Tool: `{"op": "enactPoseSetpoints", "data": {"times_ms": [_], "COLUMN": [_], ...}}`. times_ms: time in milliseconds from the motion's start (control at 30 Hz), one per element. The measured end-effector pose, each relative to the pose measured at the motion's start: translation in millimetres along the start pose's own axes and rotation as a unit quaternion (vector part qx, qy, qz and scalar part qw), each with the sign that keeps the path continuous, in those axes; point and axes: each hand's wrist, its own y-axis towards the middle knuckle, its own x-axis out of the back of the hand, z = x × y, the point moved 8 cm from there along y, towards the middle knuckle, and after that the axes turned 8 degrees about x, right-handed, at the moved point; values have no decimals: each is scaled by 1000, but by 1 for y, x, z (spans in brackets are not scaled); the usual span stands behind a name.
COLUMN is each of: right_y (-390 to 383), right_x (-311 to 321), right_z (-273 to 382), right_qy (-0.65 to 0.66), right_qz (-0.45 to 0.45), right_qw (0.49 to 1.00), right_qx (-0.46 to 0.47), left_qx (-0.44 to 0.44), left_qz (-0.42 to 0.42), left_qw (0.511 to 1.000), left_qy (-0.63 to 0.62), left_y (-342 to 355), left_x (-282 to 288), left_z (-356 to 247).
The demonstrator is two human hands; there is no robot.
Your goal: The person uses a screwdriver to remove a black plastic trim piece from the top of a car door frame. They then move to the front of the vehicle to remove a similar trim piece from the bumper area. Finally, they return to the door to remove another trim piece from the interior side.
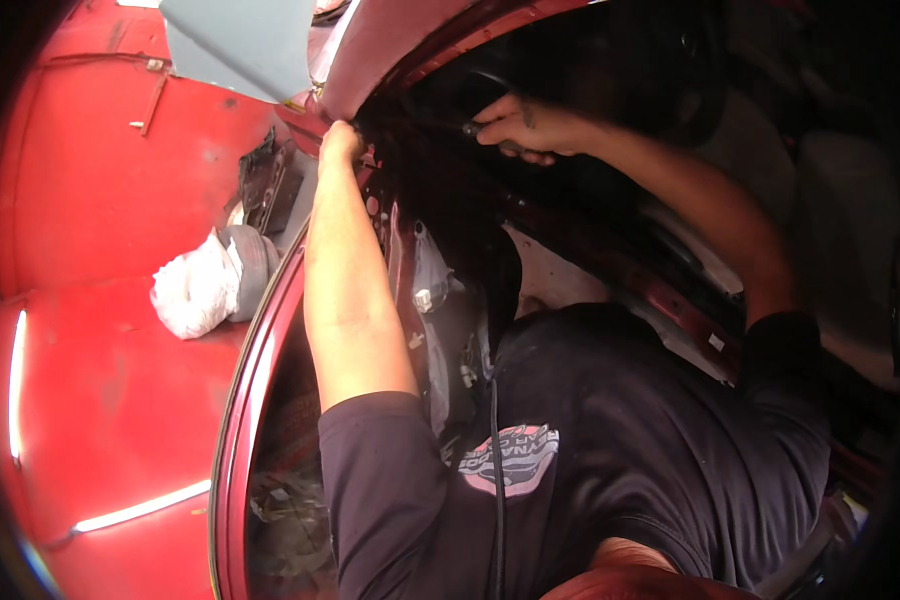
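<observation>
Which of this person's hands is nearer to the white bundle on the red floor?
Left. The left hand is above and right of the white bundle in the picture, at the dark red bodywork; the right hand is farther right, against the dark interior.

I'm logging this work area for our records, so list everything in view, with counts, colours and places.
Car body: one, dark red, top centre
Car door: one, dark red, open, lower left
Translucent sheeting: count unclear, whitish, inside the door
Floor: one, red, left
Grey panel: one, grey, top left
Bundle: one, white, on the floor
Roll: one, grey, against the bundle
Bright strips: two, white, lower left
Label: one, white, right of centre
Dark tool: one, dark, in the right hand
Shirt: one, black, lower centre
Left hand: one, bare, near the door's far end
Right hand: one, bare, upper centre
</observation>
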Motion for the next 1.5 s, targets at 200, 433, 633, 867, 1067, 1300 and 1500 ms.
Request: {"op": "enactPoseSetpoints", "data": {"times_ms": [200,433,633,867,1067,1300,1500], "right_y": [16,9,3,-2,-15,-3,4], "right_x": [6,-4,1,-24,-40,-61,-45], "right_z": [10,17,19,-29,-57,-70,-83], "right_qy": [-336,-296,-332,-14,22,45,39], "right_qz": [-68,-36,-30,-42,-92,-130,-135], "right_qw": [872,921,912,998,995,988,988], "right_qx": [349,249,240,35,30,63,64], "left_qx": [19,-6,18,41,16,-36,2], "left_qz": [1,-38,-31,-32,-22,-77,5], "left_qw": [1000,991,999,995,995,981,994], "left_qy": [14,126,20,81,94,172,112], "left_y": [24,9,1,-2,-12,41,16], "left_x": [5,7,7,9,2,-2,-7], "left_z": [38,38,19,5,-18,33,-6]}}
